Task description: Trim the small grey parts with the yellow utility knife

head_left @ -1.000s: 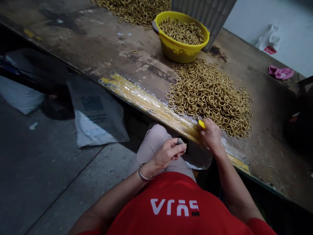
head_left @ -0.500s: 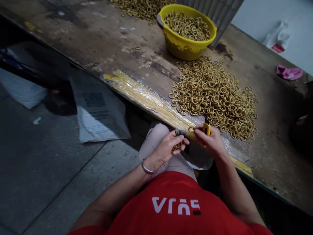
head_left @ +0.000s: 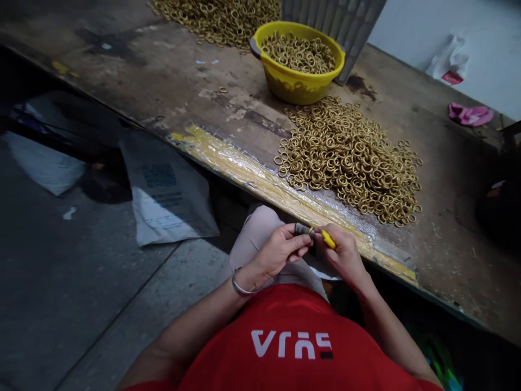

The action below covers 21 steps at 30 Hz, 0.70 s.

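Observation:
My left hand (head_left: 280,247) is closed, its fingertips at a single brass-coloured ring (head_left: 311,231) in front of my lap. A dark grey wrapping (head_left: 302,229) covers what looks like its index finger. Whether the ring sits around that finger or against its tip I cannot tell. My right hand (head_left: 342,252) grips a yellow utility knife (head_left: 328,239), mostly hidden in the fist, and its fingertips meet the ring from the right. The inside of my left palm is hidden. Just beyond the hands, a heap of similar rings (head_left: 350,157) lies on the worktable (head_left: 163,87).
Behind the heap stands a yellow basin (head_left: 293,87) full of rings, beside a grey ribbed panel (head_left: 334,21). Another ring heap (head_left: 228,21) lies farther back. Yellow tape (head_left: 252,174) lines the table's front edge. A printed white sack (head_left: 171,212) rests on the floor at left.
My right hand has moved left and slightly down, bringing a ring and the knife to my left fingertips. The left hand has turned, hiding the rings seen in its palm before.

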Tool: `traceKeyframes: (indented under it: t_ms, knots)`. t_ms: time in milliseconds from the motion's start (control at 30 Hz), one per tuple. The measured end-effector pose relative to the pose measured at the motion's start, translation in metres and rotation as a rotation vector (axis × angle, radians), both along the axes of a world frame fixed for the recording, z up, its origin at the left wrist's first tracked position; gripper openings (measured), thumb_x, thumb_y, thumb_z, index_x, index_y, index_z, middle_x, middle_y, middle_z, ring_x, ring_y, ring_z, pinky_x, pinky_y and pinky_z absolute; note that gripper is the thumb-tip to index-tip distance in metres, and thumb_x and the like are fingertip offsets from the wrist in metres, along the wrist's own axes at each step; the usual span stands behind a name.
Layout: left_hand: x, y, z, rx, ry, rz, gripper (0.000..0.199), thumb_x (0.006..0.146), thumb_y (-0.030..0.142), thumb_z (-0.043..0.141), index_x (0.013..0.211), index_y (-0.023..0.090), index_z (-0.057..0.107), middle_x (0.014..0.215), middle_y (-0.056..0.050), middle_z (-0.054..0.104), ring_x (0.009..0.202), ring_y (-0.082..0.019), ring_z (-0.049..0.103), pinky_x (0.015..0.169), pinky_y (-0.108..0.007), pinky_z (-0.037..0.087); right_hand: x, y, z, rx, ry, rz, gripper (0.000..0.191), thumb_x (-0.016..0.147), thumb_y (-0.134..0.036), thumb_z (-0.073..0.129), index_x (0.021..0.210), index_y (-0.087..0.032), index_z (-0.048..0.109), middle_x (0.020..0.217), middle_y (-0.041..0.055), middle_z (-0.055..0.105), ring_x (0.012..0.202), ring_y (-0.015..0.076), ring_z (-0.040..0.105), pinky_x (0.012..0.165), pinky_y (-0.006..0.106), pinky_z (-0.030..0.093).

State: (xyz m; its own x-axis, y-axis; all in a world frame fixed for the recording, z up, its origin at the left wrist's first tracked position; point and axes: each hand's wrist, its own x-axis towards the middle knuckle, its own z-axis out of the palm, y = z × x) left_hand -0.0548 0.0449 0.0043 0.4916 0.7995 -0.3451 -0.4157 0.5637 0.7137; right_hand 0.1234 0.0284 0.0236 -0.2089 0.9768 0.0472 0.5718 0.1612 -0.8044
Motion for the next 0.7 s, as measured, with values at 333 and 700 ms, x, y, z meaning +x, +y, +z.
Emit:
traceKeyframes:
  t_ms: [333, 700]
  knots:
    - [0.0, -0.005, -0.003, 0.3, 0.302, 0.001, 0.031, 0.079, 0.041, 0.073, 0.074, 0.014, 0.058, 0.054, 0.005, 0.047, 0.047, -0.006, 0.036, 0.044, -0.018, 0.027, 0.005, -0.012, 0.002, 0.116, -0.741, 0.04, 0.023, 0.086, -0.008, 0.052, 0.099, -0.018, 0.068, 0.089, 0.0063, 0.067, 0.072, 0.0174, 0.059, 0.063, 0.024, 0.037]
    - [-0.012, -0.006, 0.011, 0.41, 0.307, -0.11, 0.017, 0.08, 0.028, 0.071, 0.073, 0.014, 0.063, 0.065, 0.001, 0.056, 0.055, -0.008, 0.042, 0.05, -0.02, 0.033, 0.036, 0.036, -0.001, -0.048, -1.038, -0.316, 0.022, 0.088, -0.005, 0.049, 0.098, -0.014, 0.066, 0.092, 0.0108, 0.069, 0.074, 0.0213, 0.062, 0.059, 0.03, 0.027]
